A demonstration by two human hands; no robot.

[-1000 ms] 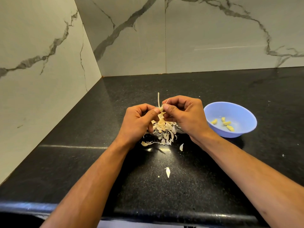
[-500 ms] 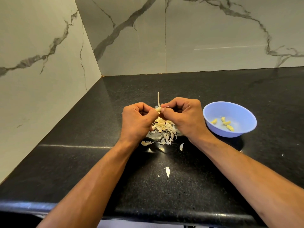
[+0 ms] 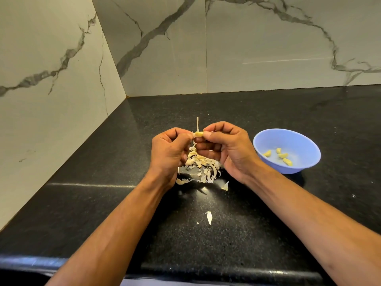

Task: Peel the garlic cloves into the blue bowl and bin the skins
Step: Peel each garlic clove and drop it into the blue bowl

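1. Head view: a person's two bare hands meet above a black speckled countertop (image 3: 257,234) set into a corner of grey-veined marble walls (image 3: 278,38).
2. The right hand (image 3: 224,150) has its fingers curled, with thumb and forefinger pinching one end of a small yellowish garlic clove (image 3: 199,134) held in the air between the hands.
3. The left hand (image 3: 168,153) is likewise curled, its fingertips pinching the papery skin at the clove's other end; how firmly it holds cannot be told.
4. A thin pale stalk (image 3: 197,125) stands upright just behind the clove; what holds it is hidden by the fingers.
5. Directly below the hands, a pile of skins (image 3: 201,166) lies on the counter, partly hidden by both wrists.
6. Two loose skins lie apart from the pile: one (image 3: 226,185) just beside its near edge, another (image 3: 209,217) closer to the counter's front.
7. The blue bowl (image 3: 288,137) sits on the counter to the right of the right hand, near but not touching it.
8. Four peeled cloves (image 3: 281,155) rest in the bowl's bottom.
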